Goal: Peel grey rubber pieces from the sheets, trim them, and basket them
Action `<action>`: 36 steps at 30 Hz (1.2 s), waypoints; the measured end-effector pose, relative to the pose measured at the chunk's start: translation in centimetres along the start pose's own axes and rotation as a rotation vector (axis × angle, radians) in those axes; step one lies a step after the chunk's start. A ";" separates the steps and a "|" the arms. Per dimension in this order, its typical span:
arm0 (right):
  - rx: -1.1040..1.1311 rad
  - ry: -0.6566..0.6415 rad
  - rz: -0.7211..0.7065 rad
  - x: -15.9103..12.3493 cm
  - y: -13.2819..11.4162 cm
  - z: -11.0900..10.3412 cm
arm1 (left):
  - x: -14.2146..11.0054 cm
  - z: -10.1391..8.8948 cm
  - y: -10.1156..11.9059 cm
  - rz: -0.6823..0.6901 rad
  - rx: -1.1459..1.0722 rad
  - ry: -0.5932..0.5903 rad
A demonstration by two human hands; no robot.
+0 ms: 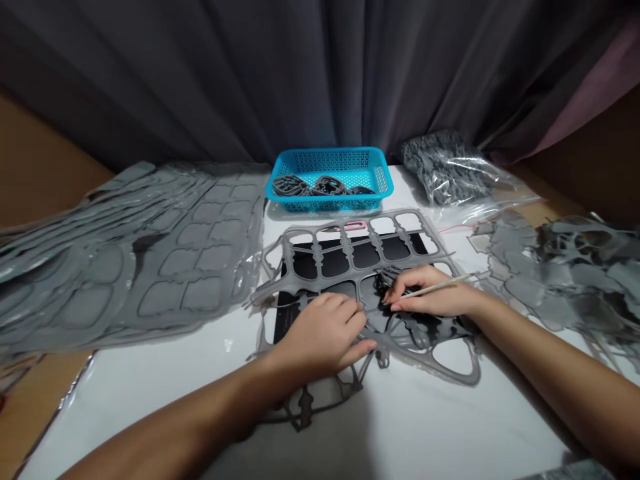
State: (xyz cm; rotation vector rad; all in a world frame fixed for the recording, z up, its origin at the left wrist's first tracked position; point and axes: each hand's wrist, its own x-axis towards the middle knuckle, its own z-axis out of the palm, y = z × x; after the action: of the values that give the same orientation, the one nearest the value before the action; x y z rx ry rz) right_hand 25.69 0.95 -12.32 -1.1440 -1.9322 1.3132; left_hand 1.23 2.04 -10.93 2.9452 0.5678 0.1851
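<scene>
A grey die-cut sheet (pixel 325 283) with large rounded openings lies over a black board (pixel 286 315) in the middle of the table. My left hand (pixel 324 331) rests on the sheet's near part, its fingers loosely bent and the thumb apart, with nothing seen in it. Pinched in my right hand (pixel 431 291) is a thin pale stick (pixel 445 285), pointing down-left at the sheet. Dark cut strips (pixel 385 277) bunch beside those right fingertips. What the stick's tip touches is hard to make out. Loose grey offcuts (pixel 306 403) hang below my left hand.
A blue basket (pixel 327 203) at the back holds dark cut pieces. Stacked grey sheets (pixel 200 267) cover the left side. A clear bag of grey pieces (pixel 445 167) stands back right, above a heap of scraps (pixel 565 267). A pink-handled tool (pixel 356 225) lies under the sheet's far edge.
</scene>
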 end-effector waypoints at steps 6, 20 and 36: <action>-0.006 -0.012 -0.016 -0.1 -0.4 0.0 | 0.1 0.1 -0.1 -0.004 0.013 -0.014; -0.138 -0.051 -0.104 0.2 -0.6 0.2 | 0.0 0.2 -0.2 -0.016 -0.007 -0.015; -0.199 -0.053 0.037 -1.6 -0.4 -2.2 | 0.0 0.4 -0.1 -0.030 0.027 -0.059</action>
State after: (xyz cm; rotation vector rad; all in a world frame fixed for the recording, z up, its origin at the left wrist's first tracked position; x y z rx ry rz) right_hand 28.08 0.54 -11.03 -1.2564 -2.1282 1.2014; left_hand 1.29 2.07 -11.32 2.9553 0.6110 0.0868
